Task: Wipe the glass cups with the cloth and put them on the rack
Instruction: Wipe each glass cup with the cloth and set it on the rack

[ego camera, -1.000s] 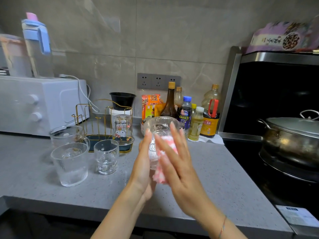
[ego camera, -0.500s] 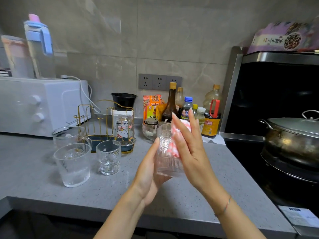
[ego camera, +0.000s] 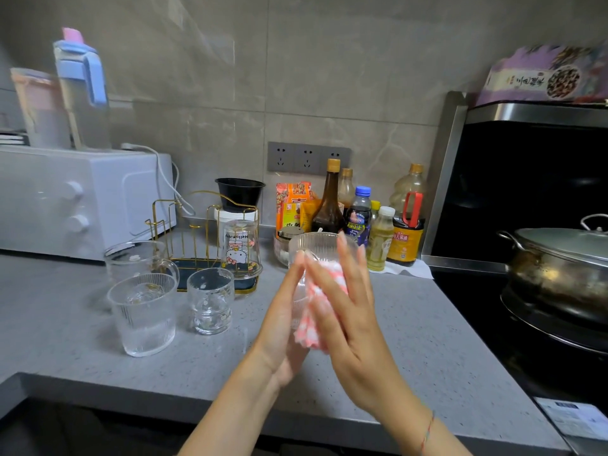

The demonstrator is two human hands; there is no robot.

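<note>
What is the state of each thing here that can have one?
Ribbed cup, held between left hand and right hand.
Cloth, pressed on it by the right hand.
Rack, holds one cup.
Printed cup, upside down on the rack.
Handled mug, upright, off the rack.
Tall ribbed glass, upright, off the rack.
Small glass, upright, off the rack.
Pot, lid on.

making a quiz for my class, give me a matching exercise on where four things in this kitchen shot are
1 Hello Kitty glass
2 pink checked cloth
3 glass mug
4 black bowl

a upright on the counter
b on a white container
c upside down on the gold rack
d pressed under the right hand

Pairs: 1-c, 2-d, 3-a, 4-b
</note>
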